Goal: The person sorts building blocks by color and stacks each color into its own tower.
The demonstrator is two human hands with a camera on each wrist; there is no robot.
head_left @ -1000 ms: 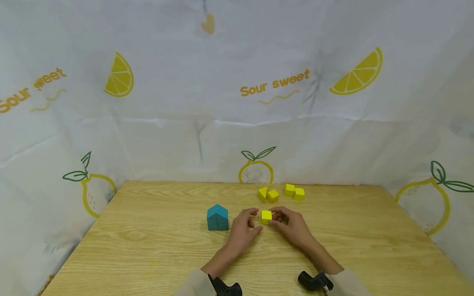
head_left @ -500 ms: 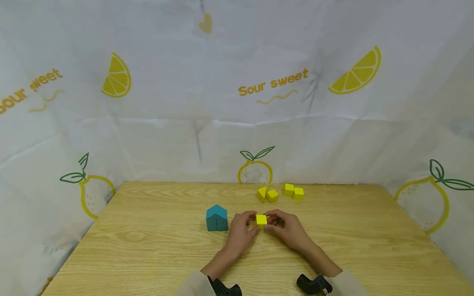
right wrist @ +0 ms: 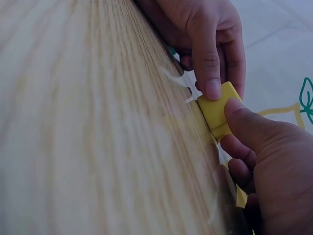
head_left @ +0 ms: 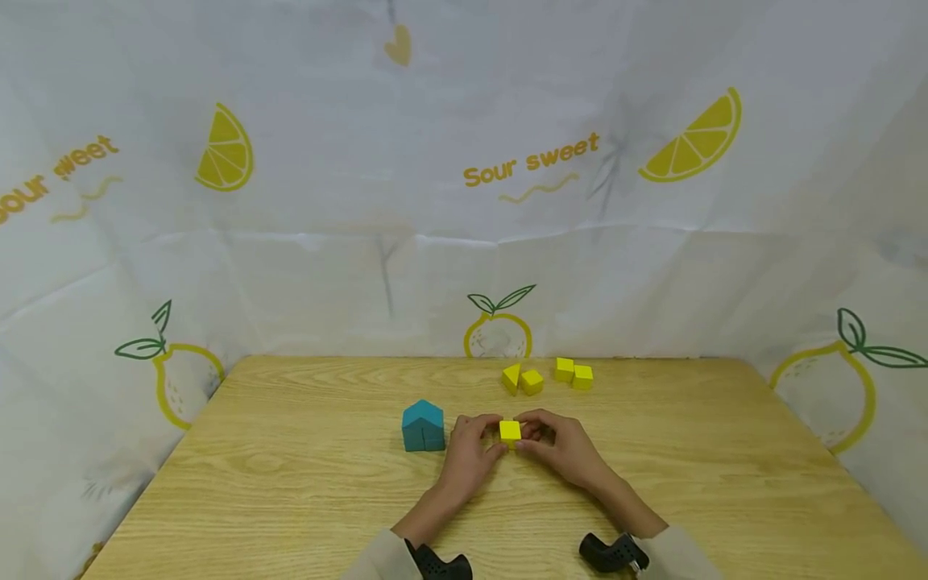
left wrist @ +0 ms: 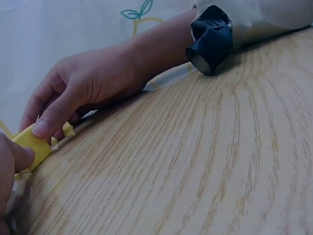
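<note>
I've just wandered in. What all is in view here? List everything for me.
held yellow block: one, yellow, between both hands
triangular block: one, yellow, far part of the table
other blocks: three, yellow, one beside the triangular block, two together farther right
house-shaped stack: one, teal, left of the hands; block count unclear
table: one, light wood, under everything
backdrop cloth: one, whitish with lemon prints, behind the table
left hand: one, bare, pinching the block
right hand: one, bare, pinching the block
sleeves: two, beige, on the forearms
wrist devices: two, black, by the cuffs
</note>
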